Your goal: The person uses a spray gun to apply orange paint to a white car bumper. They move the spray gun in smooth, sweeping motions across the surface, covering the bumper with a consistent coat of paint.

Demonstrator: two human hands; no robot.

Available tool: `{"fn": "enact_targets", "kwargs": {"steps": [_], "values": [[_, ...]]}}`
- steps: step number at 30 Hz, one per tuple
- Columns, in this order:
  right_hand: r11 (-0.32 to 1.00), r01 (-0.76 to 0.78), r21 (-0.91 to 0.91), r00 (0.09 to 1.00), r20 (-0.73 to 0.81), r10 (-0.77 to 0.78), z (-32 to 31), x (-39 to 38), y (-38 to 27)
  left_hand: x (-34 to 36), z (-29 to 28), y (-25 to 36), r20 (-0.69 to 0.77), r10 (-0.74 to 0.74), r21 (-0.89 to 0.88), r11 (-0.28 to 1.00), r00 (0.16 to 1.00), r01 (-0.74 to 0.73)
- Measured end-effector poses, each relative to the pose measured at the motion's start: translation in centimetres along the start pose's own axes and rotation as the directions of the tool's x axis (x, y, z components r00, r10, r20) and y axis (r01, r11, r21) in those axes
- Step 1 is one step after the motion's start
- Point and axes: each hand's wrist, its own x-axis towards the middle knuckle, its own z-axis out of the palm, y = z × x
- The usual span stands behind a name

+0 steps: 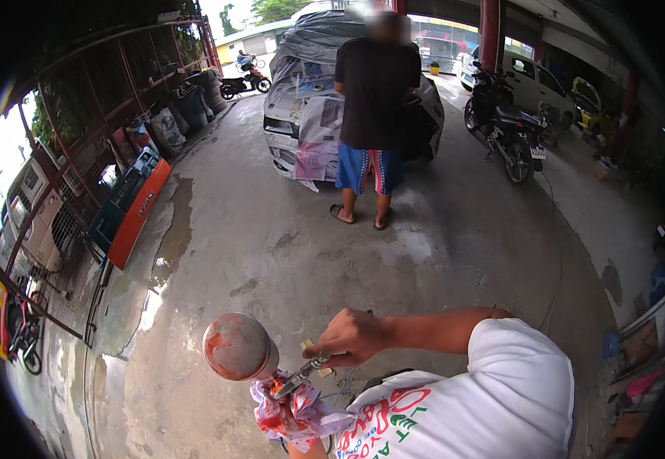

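My right hand (348, 336) is closed on a slim metal tool (299, 381), angled down into a red-stained white cloth (298, 417). A round, dull metal cup (237, 346), smeared with red, stands just above the cloth, to the left of the tool. My left forearm (304, 450) comes up from the lower edge beneath the cloth; the fingers of that hand are hidden, so I cannot tell exactly what they hold.
A person in dark shirt (371, 92) stands ahead at a car (298, 130) covered in sheeting. A motorcycle (508, 126) stands at right. Along the left fence (57, 176) lean painted panels (137, 218); tires (211, 90) are stacked farther back.
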Motion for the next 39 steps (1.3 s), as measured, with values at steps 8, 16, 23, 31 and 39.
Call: {"fn": "enact_targets", "kwargs": {"steps": [8, 16, 23, 31, 39], "values": [[0.975, -0.220, -0.006, 0.975, -0.025, 0.220, -0.5, -2.7, -1.7, 2.3, -1.1, -0.8, 0.062, -0.038, 0.089, 0.995, 0.997, 0.033], [0.951, -0.271, 0.146, 0.961, 0.097, 0.259, -1.3, -3.6, -1.3, 1.7, -3.5, -2.6, 0.102, -0.226, 0.112, 0.970, 0.969, 0.214], [0.805, -0.554, 0.215, 0.798, 0.413, 0.439, -0.8, -2.9, -2.1, 1.2, -3.7, -3.3, 0.064, -0.331, 0.206, 0.928, 0.942, 0.312], [0.755, -0.628, 0.191, 0.711, 0.534, 0.457, -1.9, -2.2, -2.0, 1.3, -4.0, -4.4, 0.034, -0.359, 0.249, 0.907, 0.933, 0.340], [0.815, -0.527, 0.241, 0.789, 0.496, 0.363, -1.1, -2.4, -2.3, 1.3, -4.6, -4.9, 0.025, -0.380, 0.265, 0.894, 0.925, 0.360]]}}
